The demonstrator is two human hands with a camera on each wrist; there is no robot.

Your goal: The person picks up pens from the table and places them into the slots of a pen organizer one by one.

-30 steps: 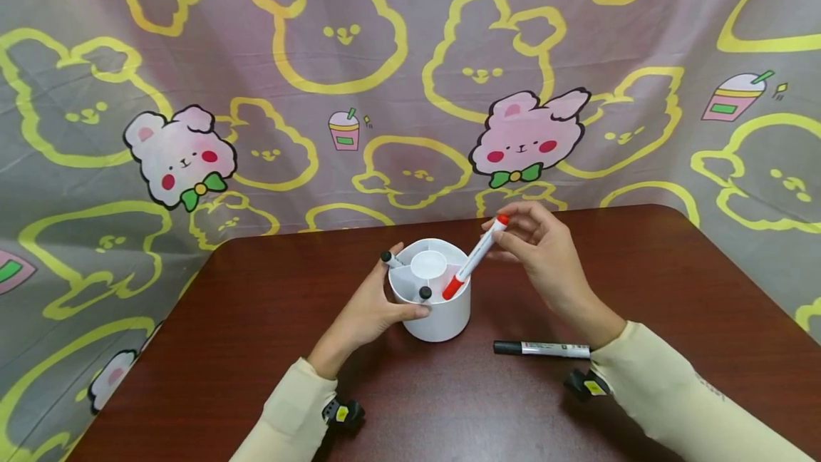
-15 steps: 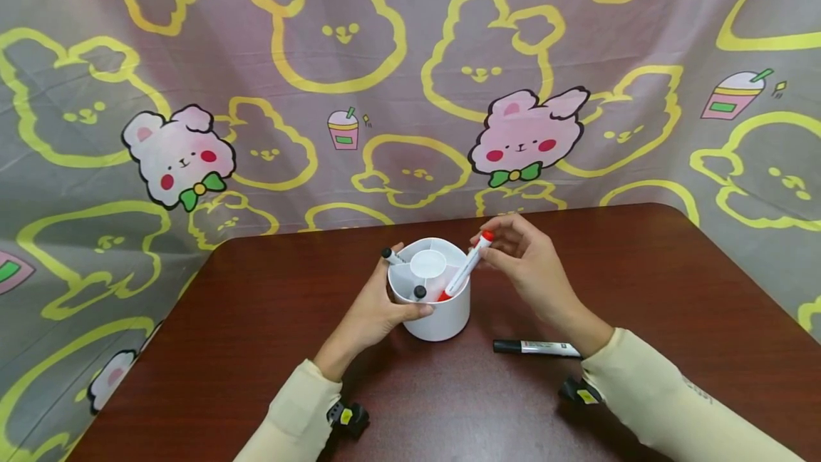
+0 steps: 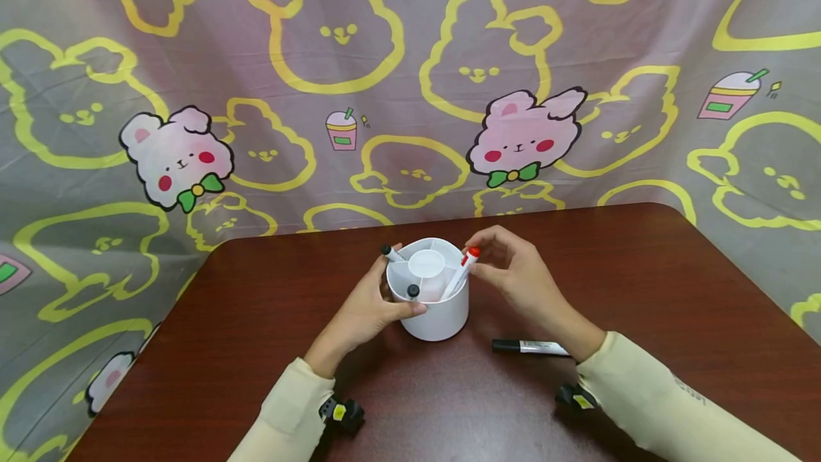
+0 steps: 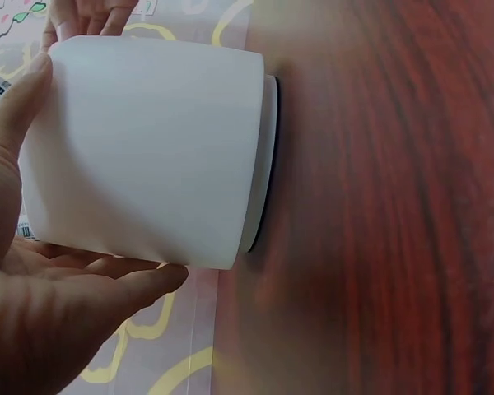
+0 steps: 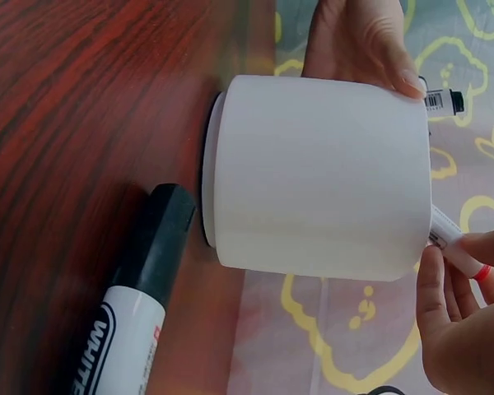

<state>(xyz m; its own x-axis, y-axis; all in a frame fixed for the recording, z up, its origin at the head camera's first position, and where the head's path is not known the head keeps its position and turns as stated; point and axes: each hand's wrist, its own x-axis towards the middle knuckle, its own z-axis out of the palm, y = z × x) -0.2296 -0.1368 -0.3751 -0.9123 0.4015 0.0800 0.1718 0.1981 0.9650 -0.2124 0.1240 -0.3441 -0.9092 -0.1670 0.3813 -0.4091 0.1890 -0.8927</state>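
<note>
A round white pen holder (image 3: 439, 322) with several compartments stands upright on the table. My left hand (image 3: 362, 311) grips it from the left, thumb across the front near the rim and fingers round the far side. My right hand (image 3: 522, 280) pinches a white marker with red ends (image 3: 457, 278) near its top. That marker leans to the right, its lower end inside a compartment at the holder's front right and hidden by the wall. Two black-capped markers, one at the left rim (image 3: 393, 254) and one at the front (image 3: 412, 292), sit in other compartments.
Another marker with a black cap (image 5: 156, 243) lies on the dark red-brown tabletop (image 3: 423, 405), right of the holder and partly under the right wrist in the head view. A cloth printed with cartoon bears (image 3: 288, 113) hangs behind the table.
My right hand has moved down and left, lowering the red marker into the holder; its bottom red end is now hidden. The left hand keeps its grip. The front black-capped marker has shifted slightly left.
</note>
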